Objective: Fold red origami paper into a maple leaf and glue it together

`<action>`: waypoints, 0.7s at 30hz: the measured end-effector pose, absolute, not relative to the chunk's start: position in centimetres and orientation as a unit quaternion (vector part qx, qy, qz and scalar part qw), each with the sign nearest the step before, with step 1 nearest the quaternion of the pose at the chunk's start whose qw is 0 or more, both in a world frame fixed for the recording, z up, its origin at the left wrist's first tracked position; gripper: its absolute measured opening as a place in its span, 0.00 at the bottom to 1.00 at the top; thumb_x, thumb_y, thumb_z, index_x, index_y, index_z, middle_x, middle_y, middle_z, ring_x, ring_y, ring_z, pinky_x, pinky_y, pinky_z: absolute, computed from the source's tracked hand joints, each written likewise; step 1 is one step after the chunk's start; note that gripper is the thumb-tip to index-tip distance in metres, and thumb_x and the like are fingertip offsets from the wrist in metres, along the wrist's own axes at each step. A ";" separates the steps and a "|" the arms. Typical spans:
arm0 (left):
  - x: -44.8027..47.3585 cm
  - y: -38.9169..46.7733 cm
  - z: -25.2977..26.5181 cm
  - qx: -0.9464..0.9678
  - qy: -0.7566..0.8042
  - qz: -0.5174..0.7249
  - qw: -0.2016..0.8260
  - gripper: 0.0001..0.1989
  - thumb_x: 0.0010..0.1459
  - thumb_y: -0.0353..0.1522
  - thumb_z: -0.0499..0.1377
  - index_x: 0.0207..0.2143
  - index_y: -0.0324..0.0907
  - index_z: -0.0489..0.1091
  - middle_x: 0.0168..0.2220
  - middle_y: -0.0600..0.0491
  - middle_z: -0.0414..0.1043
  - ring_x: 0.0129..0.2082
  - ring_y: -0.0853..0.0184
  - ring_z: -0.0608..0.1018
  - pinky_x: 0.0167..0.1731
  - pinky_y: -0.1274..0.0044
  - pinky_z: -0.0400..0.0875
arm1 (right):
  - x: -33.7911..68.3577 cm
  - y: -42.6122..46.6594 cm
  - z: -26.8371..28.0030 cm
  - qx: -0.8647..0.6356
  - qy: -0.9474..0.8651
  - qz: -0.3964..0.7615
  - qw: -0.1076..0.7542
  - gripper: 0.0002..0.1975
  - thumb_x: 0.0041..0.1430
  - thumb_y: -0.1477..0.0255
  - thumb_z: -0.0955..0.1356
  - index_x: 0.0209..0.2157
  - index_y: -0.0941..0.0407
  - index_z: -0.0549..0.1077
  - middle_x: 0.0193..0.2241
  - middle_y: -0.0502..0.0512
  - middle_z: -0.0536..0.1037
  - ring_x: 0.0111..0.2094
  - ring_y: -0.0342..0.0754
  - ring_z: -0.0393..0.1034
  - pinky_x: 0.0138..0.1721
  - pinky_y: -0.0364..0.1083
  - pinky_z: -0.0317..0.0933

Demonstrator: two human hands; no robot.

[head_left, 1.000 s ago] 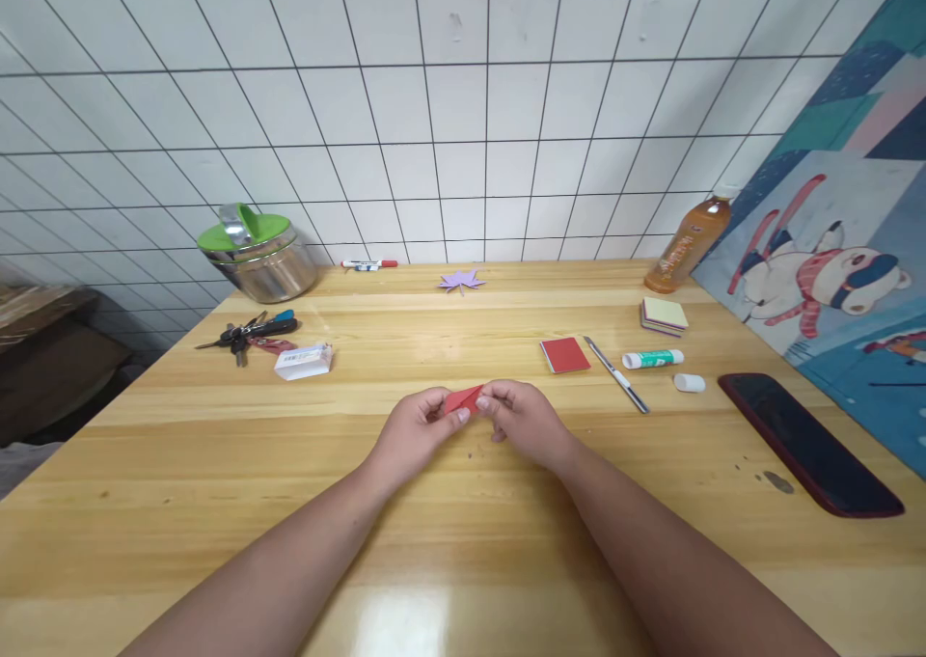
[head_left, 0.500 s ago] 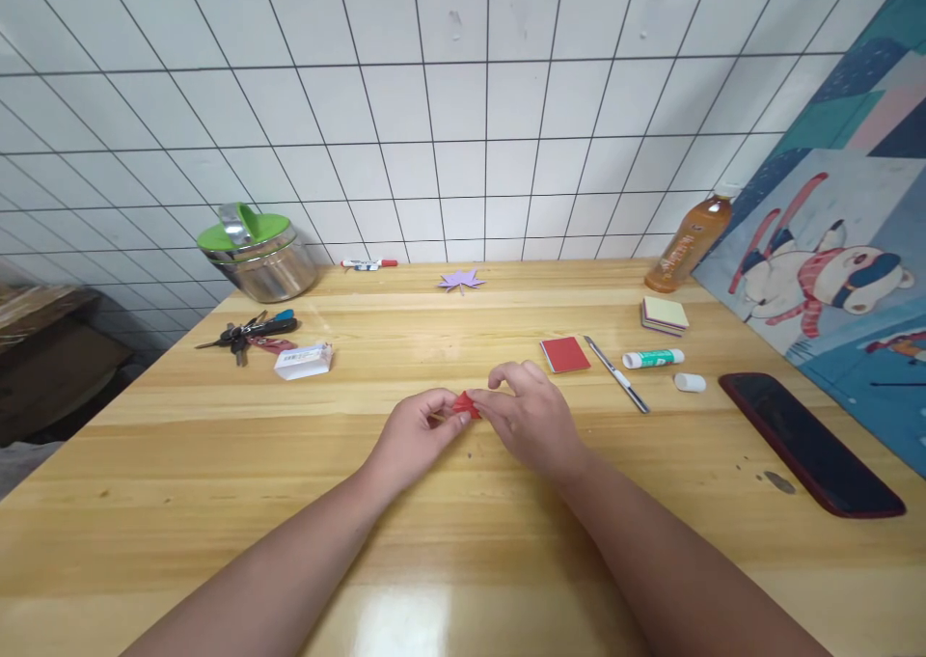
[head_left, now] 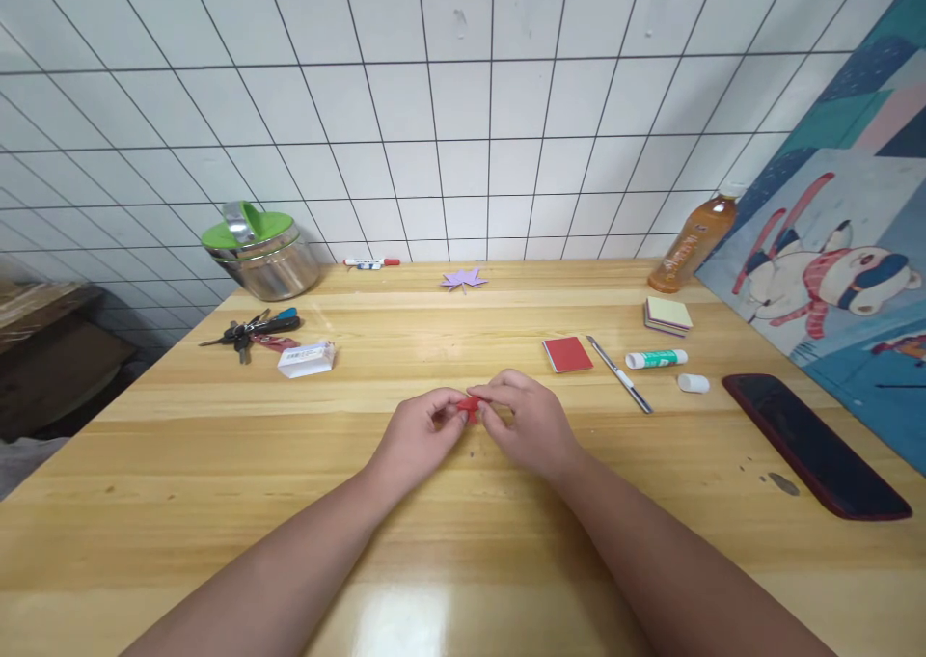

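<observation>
A small piece of folded red paper is pinched between my two hands, low over the middle of the wooden table. My left hand grips its left side between thumb and fingers. From the right, the thumb and index finger of my right hand close on the same paper. Fingertips cover parts of it, so its full shape is hidden. Beyond my right hand lies a stack of red square paper, with a utility knife beside it.
A glue stick, its white cap, a phone and a paper pad lie right, near a drink bottle. Left are a green-lidded pot, keys and a small white box. A purple paper leaf lies behind.
My right hand's fingers have lowered and its thumb now pinches the red paper too. The paper looks turned, with a point hanging downward. The view has shifted slightly.
</observation>
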State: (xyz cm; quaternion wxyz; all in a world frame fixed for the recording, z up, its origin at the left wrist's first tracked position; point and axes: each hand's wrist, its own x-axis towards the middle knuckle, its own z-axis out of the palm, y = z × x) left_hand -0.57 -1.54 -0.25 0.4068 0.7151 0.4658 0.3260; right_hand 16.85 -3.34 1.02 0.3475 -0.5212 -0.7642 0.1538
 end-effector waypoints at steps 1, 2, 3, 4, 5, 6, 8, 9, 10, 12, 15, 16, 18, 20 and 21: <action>-0.6 -1.5 -0.2 0.716 0.466 0.328 0.403 0.09 0.55 0.32 0.55 0.35 0.42 0.73 0.31 0.53 0.75 0.31 0.66 0.75 0.33 0.77 0.68 | 16.8 -3.3 1.0 -0.522 -0.758 0.165 0.354 0.13 0.56 0.72 0.64 0.41 0.51 0.77 0.34 0.53 0.75 0.34 0.45 0.69 0.34 0.43 0.61; -0.6 -1.5 -0.1 0.717 0.466 0.328 0.401 0.09 0.55 0.32 0.54 0.35 0.41 0.73 0.30 0.52 0.75 0.31 0.66 0.75 0.34 0.76 0.68 | 16.8 -3.2 0.9 -0.525 -0.751 0.177 0.359 0.12 0.55 0.72 0.64 0.40 0.51 0.77 0.34 0.53 0.75 0.32 0.44 0.69 0.33 0.43 0.61; -0.6 -1.5 0.1 0.718 0.465 0.330 0.400 0.08 0.55 0.33 0.55 0.35 0.41 0.73 0.30 0.52 0.74 0.32 0.66 0.74 0.34 0.76 0.68 | 16.8 -3.1 0.8 -0.529 -0.741 0.193 0.364 0.12 0.55 0.72 0.65 0.39 0.52 0.77 0.33 0.52 0.76 0.31 0.44 0.68 0.33 0.43 0.61; -0.6 -1.5 0.2 0.719 0.463 0.332 0.398 0.09 0.55 0.34 0.55 0.34 0.41 0.73 0.30 0.52 0.74 0.32 0.65 0.74 0.35 0.75 0.68 | 16.7 -3.0 0.7 -0.534 -0.731 0.214 0.369 0.12 0.54 0.73 0.65 0.39 0.52 0.77 0.33 0.52 0.76 0.30 0.44 0.67 0.32 0.43 0.61; -0.6 -1.5 0.3 0.722 0.460 0.334 0.395 0.09 0.54 0.34 0.56 0.34 0.41 0.73 0.31 0.51 0.74 0.33 0.65 0.74 0.35 0.75 0.68 | 16.6 -2.9 0.7 -0.538 -0.717 0.237 0.374 0.11 0.53 0.73 0.66 0.38 0.52 0.77 0.32 0.52 0.76 0.28 0.43 0.67 0.31 0.43 0.61; -0.5 -1.5 0.4 0.725 0.456 0.336 0.392 0.09 0.54 0.35 0.57 0.34 0.41 0.73 0.32 0.51 0.74 0.34 0.64 0.74 0.36 0.74 0.68 | 16.5 -2.8 0.6 -0.543 -0.702 0.261 0.381 0.11 0.52 0.73 0.66 0.37 0.53 0.78 0.31 0.52 0.76 0.27 0.43 0.66 0.31 0.43 0.61; -0.5 -1.5 0.5 0.725 0.452 0.338 0.395 0.09 0.53 0.36 0.58 0.34 0.41 0.73 0.33 0.50 0.74 0.35 0.63 0.74 0.37 0.74 0.68 | 16.4 -2.7 0.6 -0.551 -0.671 0.306 0.391 0.10 0.52 0.73 0.66 0.36 0.53 0.78 0.29 0.51 0.76 0.25 0.42 0.65 0.30 0.42 0.61; -0.5 -1.5 0.5 0.722 0.451 0.336 0.404 0.09 0.53 0.37 0.58 0.34 0.41 0.73 0.33 0.50 0.74 0.35 0.63 0.74 0.37 0.74 0.67 | 16.3 -2.7 0.7 -0.553 -0.657 0.328 0.393 0.10 0.52 0.72 0.66 0.35 0.53 0.78 0.29 0.51 0.76 0.25 0.42 0.64 0.30 0.42 0.62; -0.4 -1.5 0.4 0.717 0.452 0.333 0.414 0.10 0.54 0.38 0.57 0.33 0.41 0.72 0.33 0.51 0.74 0.35 0.63 0.74 0.36 0.75 0.67 | 16.3 -2.7 0.8 -0.553 -0.646 0.349 0.393 0.10 0.52 0.72 0.66 0.35 0.53 0.79 0.29 0.51 0.76 0.25 0.42 0.65 0.29 0.42 0.62; -0.5 -1.4 0.3 0.707 0.457 0.326 0.431 0.11 0.56 0.39 0.55 0.32 0.41 0.72 0.31 0.51 0.74 0.32 0.65 0.74 0.34 0.76 0.67 | 16.2 -2.8 1.1 -0.548 -0.628 0.391 0.390 0.10 0.52 0.71 0.66 0.35 0.53 0.79 0.29 0.51 0.77 0.26 0.42 0.66 0.28 0.42 0.62; -0.5 -1.3 0.1 0.704 0.473 0.325 0.419 0.11 0.56 0.39 0.55 0.31 0.41 0.72 0.28 0.53 0.74 0.30 0.66 0.73 0.31 0.77 0.66 | 16.1 -2.9 1.3 -0.539 -0.593 0.458 0.385 0.12 0.51 0.69 0.66 0.36 0.54 0.79 0.30 0.52 0.78 0.26 0.42 0.67 0.24 0.41 0.62; -0.5 -1.3 0.1 0.704 0.477 0.328 0.412 0.11 0.55 0.39 0.56 0.30 0.41 0.72 0.28 0.53 0.73 0.29 0.66 0.73 0.31 0.77 0.66 | 16.1 -3.0 1.3 -0.539 -0.581 0.475 0.383 0.12 0.51 0.68 0.67 0.37 0.54 0.78 0.30 0.52 0.78 0.25 0.42 0.67 0.22 0.40 0.61; -0.5 -1.4 0.1 0.704 0.481 0.332 0.404 0.11 0.54 0.39 0.56 0.30 0.41 0.72 0.28 0.53 0.74 0.29 0.66 0.73 0.31 0.78 0.66 | 16.1 -2.9 1.1 -0.541 -0.562 0.490 0.388 0.13 0.50 0.66 0.68 0.37 0.55 0.78 0.29 0.53 0.78 0.24 0.42 0.66 0.20 0.39 0.60; -0.5 -1.4 0.2 0.703 0.479 0.334 0.406 0.10 0.54 0.39 0.57 0.29 0.41 0.72 0.28 0.53 0.74 0.29 0.67 0.73 0.31 0.78 0.65 | 16.1 -2.8 0.8 -0.542 -0.548 0.494 0.403 0.12 0.48 0.65 0.69 0.33 0.57 0.77 0.27 0.52 0.77 0.22 0.41 0.66 0.20 0.40 0.60; -0.5 -1.4 0.2 0.700 0.478 0.335 0.412 0.10 0.53 0.39 0.57 0.29 0.41 0.72 0.28 0.53 0.74 0.29 0.67 0.73 0.30 0.78 0.65 | 16.2 -2.7 0.7 -0.539 -0.541 0.500 0.409 0.11 0.47 0.65 0.69 0.31 0.57 0.77 0.25 0.52 0.77 0.22 0.41 0.65 0.20 0.40 0.60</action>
